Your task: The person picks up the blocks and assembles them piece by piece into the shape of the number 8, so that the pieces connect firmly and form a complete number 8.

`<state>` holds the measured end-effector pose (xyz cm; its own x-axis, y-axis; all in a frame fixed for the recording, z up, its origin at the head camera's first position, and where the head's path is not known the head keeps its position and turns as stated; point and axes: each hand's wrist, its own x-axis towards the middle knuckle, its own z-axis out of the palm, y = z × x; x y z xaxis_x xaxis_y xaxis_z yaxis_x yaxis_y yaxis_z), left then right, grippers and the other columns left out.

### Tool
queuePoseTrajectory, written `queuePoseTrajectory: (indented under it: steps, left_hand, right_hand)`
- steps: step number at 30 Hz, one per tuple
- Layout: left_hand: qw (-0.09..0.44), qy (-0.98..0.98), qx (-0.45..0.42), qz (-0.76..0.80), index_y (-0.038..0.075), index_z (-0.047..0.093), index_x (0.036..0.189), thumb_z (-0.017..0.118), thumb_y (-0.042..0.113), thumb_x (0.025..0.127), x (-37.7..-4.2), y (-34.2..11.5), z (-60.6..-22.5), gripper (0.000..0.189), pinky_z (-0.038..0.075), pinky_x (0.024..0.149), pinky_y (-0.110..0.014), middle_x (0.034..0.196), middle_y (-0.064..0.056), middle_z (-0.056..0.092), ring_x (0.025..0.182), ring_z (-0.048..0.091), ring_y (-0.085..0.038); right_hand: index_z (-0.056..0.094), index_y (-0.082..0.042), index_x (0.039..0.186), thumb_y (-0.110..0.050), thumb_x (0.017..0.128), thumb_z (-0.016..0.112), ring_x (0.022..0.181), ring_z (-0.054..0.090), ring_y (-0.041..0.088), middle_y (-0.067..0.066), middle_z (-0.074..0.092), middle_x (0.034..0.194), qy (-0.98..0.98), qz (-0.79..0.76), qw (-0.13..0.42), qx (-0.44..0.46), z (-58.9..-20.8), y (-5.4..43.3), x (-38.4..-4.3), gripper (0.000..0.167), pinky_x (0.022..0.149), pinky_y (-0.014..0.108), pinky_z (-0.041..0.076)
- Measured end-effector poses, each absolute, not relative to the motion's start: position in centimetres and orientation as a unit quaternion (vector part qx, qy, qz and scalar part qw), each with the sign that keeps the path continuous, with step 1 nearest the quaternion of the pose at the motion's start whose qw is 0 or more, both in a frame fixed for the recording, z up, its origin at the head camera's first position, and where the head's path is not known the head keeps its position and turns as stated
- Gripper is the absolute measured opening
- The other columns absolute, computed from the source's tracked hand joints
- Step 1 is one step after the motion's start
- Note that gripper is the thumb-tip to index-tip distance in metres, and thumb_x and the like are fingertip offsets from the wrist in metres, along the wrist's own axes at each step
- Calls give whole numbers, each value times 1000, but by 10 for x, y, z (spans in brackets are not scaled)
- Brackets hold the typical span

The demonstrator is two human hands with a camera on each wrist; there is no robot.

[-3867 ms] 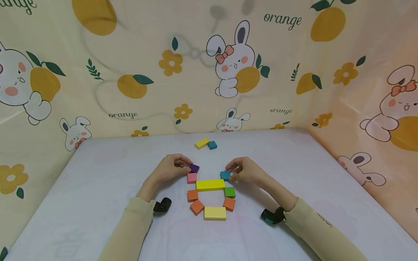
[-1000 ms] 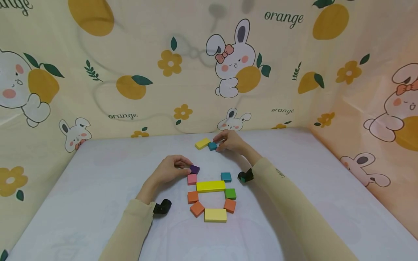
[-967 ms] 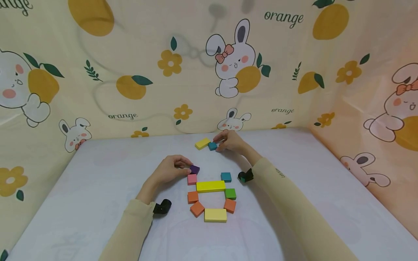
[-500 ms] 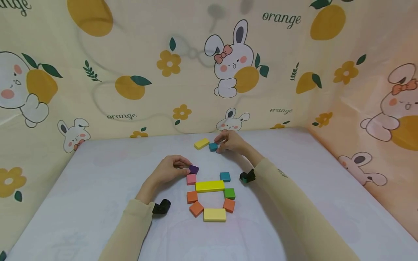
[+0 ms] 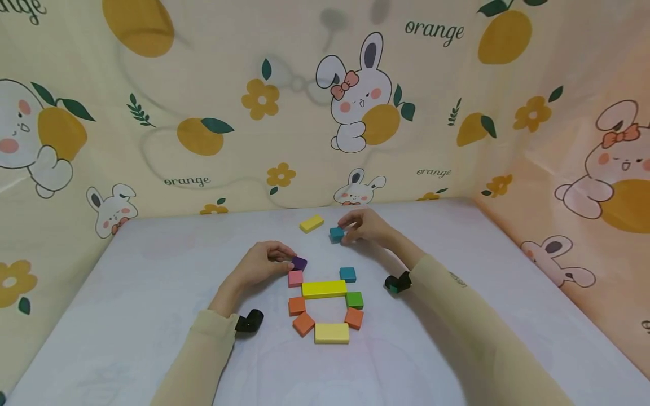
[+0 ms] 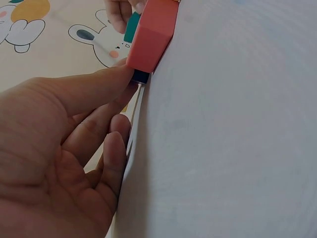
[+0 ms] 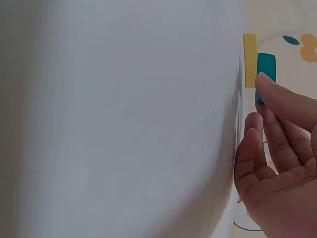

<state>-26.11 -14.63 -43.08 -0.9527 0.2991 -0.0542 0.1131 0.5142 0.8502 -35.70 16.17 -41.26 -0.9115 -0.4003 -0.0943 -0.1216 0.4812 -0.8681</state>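
My right hand (image 5: 373,228) pinches a teal block (image 5: 337,234) between thumb and fingers, near the back of the table; the right wrist view shows the thumb on this teal block (image 7: 266,69). My left hand (image 5: 264,262) has its thumb and fingertips on a purple block (image 5: 299,263), which touches the far side of a pink block (image 5: 295,278). In the left wrist view the pink block (image 6: 154,34) hides most of the purple block (image 6: 140,76). A second teal block (image 5: 347,274) lies across from the pink one, beyond the right end of a long yellow block (image 5: 324,289).
A yellow block (image 5: 311,223) lies alone at the back. Nearer me, orange blocks (image 5: 297,306), a green block (image 5: 354,300) and a pale yellow block (image 5: 332,332) form a ring below the long yellow one. A patterned cloth (image 5: 294,124) rises behind the white table (image 5: 152,293).
My right hand left the placed teal block, reached to the back and took the other teal one. It now draws that block nearer and rightward, away from the yellow block. My left hand stays put.
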Motion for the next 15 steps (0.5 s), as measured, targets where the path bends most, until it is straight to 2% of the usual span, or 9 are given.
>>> queuePoseTrajectory:
  steps: [4, 15]
  left_hand:
    - [101, 863, 117, 481, 16, 71, 110, 77, 17, 88, -261, -146, -432, 23, 45, 95, -42, 103, 2, 67, 98, 58, -21]
    - [102, 866, 125, 472, 17, 70, 111, 76, 20, 88, -262, -149, -431, 24, 44, 96, -44, 105, 3, 67, 101, 58, -21]
  right_hand:
    - [70, -7, 113, -3, 76, 85, 92, 59, 27, 6, 69, 111, 850, -478, 146, -167, -412, 166, -350, 40, 80, 30, 51]
    - [72, -13, 109, -6, 77, 84, 88, 62, 27, 2, 69, 106, 855, -440, 151, -228, -403, 171, -323, 35, 80, 35, 52]
